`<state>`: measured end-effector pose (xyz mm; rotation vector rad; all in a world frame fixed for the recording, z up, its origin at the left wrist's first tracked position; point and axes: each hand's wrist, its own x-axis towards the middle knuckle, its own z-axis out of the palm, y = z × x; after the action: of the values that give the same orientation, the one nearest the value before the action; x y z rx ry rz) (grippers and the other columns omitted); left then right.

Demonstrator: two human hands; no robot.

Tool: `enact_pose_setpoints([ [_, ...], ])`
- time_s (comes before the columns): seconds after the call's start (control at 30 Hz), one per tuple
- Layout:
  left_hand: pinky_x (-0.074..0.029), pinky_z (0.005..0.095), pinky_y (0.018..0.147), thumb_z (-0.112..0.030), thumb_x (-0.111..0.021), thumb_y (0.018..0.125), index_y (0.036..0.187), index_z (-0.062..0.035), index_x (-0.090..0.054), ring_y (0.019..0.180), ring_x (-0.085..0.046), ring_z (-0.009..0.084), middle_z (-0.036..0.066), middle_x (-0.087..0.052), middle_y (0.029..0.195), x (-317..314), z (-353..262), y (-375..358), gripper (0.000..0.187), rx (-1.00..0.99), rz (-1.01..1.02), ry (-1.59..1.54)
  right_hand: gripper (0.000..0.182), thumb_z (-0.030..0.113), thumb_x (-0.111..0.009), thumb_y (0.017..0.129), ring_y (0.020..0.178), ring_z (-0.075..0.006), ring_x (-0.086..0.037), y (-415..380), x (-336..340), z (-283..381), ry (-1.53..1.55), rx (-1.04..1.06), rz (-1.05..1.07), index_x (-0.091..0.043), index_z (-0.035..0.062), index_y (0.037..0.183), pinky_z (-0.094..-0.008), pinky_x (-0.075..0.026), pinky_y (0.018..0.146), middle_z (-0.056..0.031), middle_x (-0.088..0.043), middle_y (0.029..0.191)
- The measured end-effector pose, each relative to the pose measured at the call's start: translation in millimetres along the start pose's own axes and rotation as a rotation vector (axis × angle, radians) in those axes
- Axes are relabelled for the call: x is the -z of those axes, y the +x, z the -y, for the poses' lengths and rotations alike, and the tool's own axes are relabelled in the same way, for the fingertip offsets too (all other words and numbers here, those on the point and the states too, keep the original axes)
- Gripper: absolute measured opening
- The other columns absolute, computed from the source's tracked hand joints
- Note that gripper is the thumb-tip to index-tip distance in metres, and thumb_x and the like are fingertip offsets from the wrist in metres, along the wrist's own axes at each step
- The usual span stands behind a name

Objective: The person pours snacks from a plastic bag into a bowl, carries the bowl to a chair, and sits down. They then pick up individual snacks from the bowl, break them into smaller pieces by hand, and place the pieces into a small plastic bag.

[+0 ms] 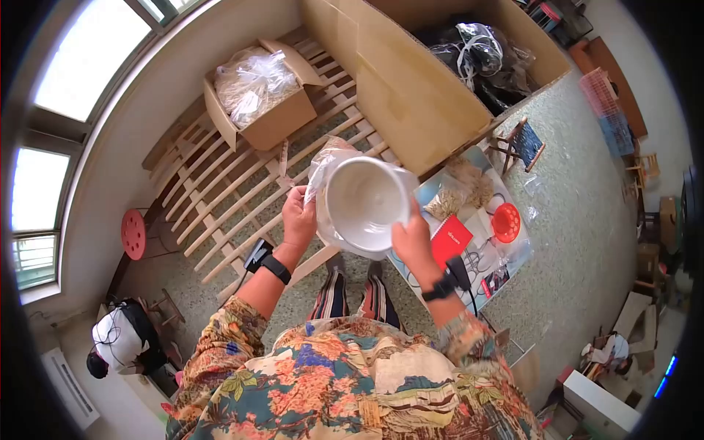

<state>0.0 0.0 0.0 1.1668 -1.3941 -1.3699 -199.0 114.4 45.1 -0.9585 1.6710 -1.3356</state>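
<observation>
Left grip (299, 218), right grip (413, 243), bowl (367, 199) between

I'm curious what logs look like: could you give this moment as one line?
left hand: holding plastic wrap; right hand: gripping white container; container opening: facing camera; small box: flaps open

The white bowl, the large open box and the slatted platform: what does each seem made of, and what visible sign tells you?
White bowl: perhaps glazed ceramic, though plastic is possible; glossy, with bright glints inside.
Large open box: cardboard, mostly matt; brown, flat panels with thin edges.
Slatted platform: probably wood, matt; pale tan, slim bars.
</observation>
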Motion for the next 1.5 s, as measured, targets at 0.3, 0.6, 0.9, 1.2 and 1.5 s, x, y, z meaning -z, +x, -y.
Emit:
enact_pose_setpoints([
  [0.3, -0.042, 0.0198, 0.058, -0.018, -0.051, 0.096, 0.091, -0.0033, -0.054, 0.067, -0.049, 0.0032, -0.002, -0.057, 0.079, 20, -29, 20, 0.016, 0.15, -0.185, -0.118, 0.033, 0.003, -0.053, 0.077, 0.079, -0.0414, -0.063, 44, -50, -50, -0.987, -0.032, 0.306, -0.044, -0.0019, 0.108, -0.0474, -0.052, 0.069, -0.0278, -0.058, 0.095],
  [0.6, -0.039, 0.0173, 0.061, -0.017, -0.051, 0.096, 0.095, -0.0025, -0.052, 0.069, -0.047, 0.0022, -0.002, -0.056, 0.081, -57, -63, -16, 0.014, 0.074, 0.089, -0.102, 0.041, 0.01, -0.049, 0.084, 0.082, -0.0399, -0.063, 81, -49, -111, -0.885, 0.19, 0.201, -0.046, -0.0037, 0.122, -0.0497, -0.051, 0.073, -0.0258, -0.056, 0.112],
  [0.9, -0.043, 0.0224, 0.07, -0.008, -0.05, 0.094, 0.099, -0.0019, -0.052, 0.075, -0.049, 0.0055, -0.002, -0.054, 0.08, -74, -50, -57, 0.008, 0.137, 0.517, 0.043, 0.04, 0.011, -0.051, 0.085, 0.083, -0.0359, -0.064, 136, -13, -154, -0.591, 0.061, -0.05, -0.047, -0.0007, 0.123, -0.0481, -0.051, 0.074, -0.0216, -0.058, 0.114],
  [1.2, -0.047, 0.0279, 0.068, -0.032, -0.057, 0.091, 0.129, -0.0034, -0.039, 0.081, -0.056, 0.0133, 0.005, -0.058, 0.089, 21, 90, 37, 0.051, 0.745, 0.346, -0.5, 0.041, 0.011, -0.052, 0.085, 0.083, -0.0348, -0.064, 141, 13, -192, -0.436, -0.015, -0.11, -0.047, -0.0003, 0.124, -0.0469, -0.052, 0.073, -0.021, -0.058, 0.114],
  [1.5, -0.048, 0.036, 0.082, -0.039, -0.077, 0.069, 0.131, 0.0085, -0.035, 0.1, -0.059, 0.0282, 0.021, -0.058, 0.113, 1, 261, 71, 0.089, 0.64, 0.106, 0.411, 0.041, 0.012, -0.052, 0.085, 0.084, -0.0337, -0.064, 106, 10, -229, -0.314, -0.068, -0.109, -0.047, 0.0001, 0.124, -0.0457, -0.052, 0.072, -0.0204, -0.058, 0.114],
])
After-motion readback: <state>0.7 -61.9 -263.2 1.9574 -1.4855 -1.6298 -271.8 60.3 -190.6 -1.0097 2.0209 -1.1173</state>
